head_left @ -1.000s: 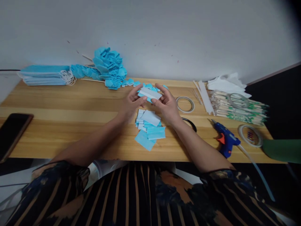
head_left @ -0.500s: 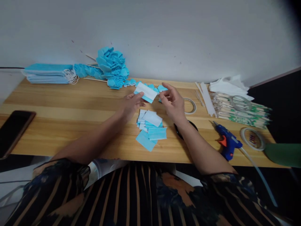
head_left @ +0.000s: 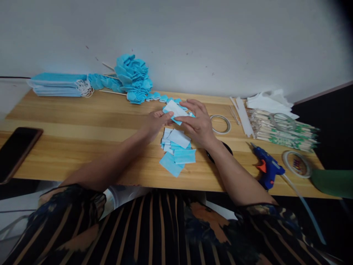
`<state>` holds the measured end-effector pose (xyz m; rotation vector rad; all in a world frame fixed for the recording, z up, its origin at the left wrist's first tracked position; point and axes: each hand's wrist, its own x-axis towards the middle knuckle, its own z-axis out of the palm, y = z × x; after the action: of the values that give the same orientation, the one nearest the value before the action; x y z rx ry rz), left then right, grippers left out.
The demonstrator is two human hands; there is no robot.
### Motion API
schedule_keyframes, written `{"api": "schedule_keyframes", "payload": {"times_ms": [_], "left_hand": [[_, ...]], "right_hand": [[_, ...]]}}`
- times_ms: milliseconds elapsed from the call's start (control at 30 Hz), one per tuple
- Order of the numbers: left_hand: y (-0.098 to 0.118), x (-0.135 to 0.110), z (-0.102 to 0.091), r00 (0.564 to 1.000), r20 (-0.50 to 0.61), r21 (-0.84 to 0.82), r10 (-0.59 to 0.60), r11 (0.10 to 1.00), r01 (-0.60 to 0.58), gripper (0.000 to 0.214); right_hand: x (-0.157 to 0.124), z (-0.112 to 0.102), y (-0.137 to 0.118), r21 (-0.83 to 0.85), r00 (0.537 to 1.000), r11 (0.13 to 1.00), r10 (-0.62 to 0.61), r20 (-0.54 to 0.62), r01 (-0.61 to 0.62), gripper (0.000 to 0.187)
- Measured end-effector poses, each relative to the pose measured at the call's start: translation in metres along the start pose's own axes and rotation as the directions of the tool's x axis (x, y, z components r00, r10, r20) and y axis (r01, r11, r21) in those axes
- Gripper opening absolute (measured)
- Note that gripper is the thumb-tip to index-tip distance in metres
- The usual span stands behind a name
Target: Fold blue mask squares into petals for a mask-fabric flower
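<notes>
My left hand and my right hand both pinch one small white and blue piece of mask cloth above the wooden table. The left fingers grip its lower left edge, the right fingers close over its right end. Just below the hands lies a loose pile of cut blue and white cloth pieces. Behind the hands a row of small folded blue pieces runs back toward a blue cloth flower on a stick.
A stack of blue face masks lies at the back left, a dark phone at the left edge. To the right are tape rolls, white strips, packed chopsticks, a blue glue gun and a green sheet.
My right hand had let go of the cloth piece half a second ago; it has now come back and closed on its right end. The left hand kept hold throughout.
</notes>
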<state>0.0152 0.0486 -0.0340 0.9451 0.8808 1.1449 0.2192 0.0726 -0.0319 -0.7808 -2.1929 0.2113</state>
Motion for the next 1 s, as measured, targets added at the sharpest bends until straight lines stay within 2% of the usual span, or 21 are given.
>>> {"api": "schedule_keyframes", "payload": {"times_ms": [167,333,467,600,700,1000], "left_hand": [[-0.006,0.003,-0.003,0.997,-0.070,0.120,-0.022,0.992,0.030,0.032],[-0.006,-0.001,-0.002,0.988,-0.152,0.258,0.026,0.966,0.015,0.029],[-0.004,-0.004,0.002,0.996,-0.084,0.254,0.030,0.967,-0.007,0.038],[-0.004,-0.004,0.005,0.997,-0.076,0.229,0.014,0.973,0.004,0.043],[-0.004,-0.004,0.005,0.998,-0.063,0.224,0.011,0.975,0.003,0.044],[-0.006,-0.004,0.003,0.999,-0.013,0.251,0.037,0.967,-0.033,0.037]], "right_hand": [[-0.004,0.003,0.007,-0.020,1.000,1.000,-0.021,-0.006,0.021,0.019],[-0.004,0.004,0.002,0.088,0.997,0.993,0.075,0.000,-0.074,0.015],[-0.003,0.006,-0.006,0.294,0.970,0.929,0.243,-0.026,-0.225,0.019],[-0.001,0.009,-0.010,0.494,0.897,0.772,0.441,0.038,-0.401,0.035],[-0.001,0.011,-0.010,0.571,0.854,0.679,0.515,0.080,-0.462,0.040],[-0.001,0.013,-0.009,0.564,0.830,0.666,0.553,0.065,-0.488,0.019]]}}
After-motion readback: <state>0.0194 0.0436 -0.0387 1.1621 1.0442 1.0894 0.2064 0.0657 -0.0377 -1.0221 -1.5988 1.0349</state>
